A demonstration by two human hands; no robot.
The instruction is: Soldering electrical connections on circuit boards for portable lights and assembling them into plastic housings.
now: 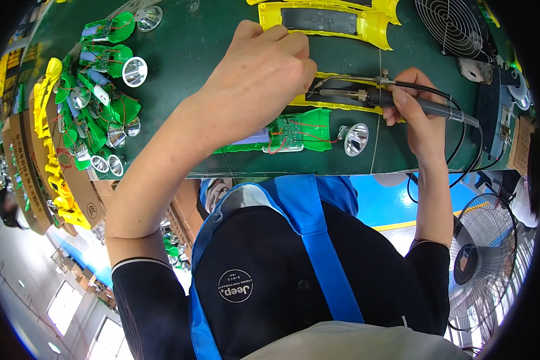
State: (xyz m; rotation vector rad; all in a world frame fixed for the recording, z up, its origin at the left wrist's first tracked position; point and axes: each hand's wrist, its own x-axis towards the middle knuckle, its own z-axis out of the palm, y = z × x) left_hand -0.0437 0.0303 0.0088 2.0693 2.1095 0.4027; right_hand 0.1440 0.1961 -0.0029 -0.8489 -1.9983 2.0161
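Note:
My right hand (419,114) grips a soldering iron (429,107) with a thin metal feed tube along its top. The iron's tip points left, over a yellow casing half (364,108) with a dark inner panel. At the casing's left end is my left hand (267,69), its fingers bent and closed; anything in them is hidden. Nearer the table edge lies a green casing half (316,127) with a circuit board (291,127), red wires and a purple-blue battery (253,138), partly behind my left forearm. A silver reflector (356,140) sits beside it on the right.
More yellow casing halves (372,27) lie at the far side. Several green assemblies with reflectors (135,72) crowd the left, beside a stack of yellow parts (51,144). A round-grilled fan (453,27) stands far right. Black cables (462,156) hang off the right; a larger fan (480,258) is below.

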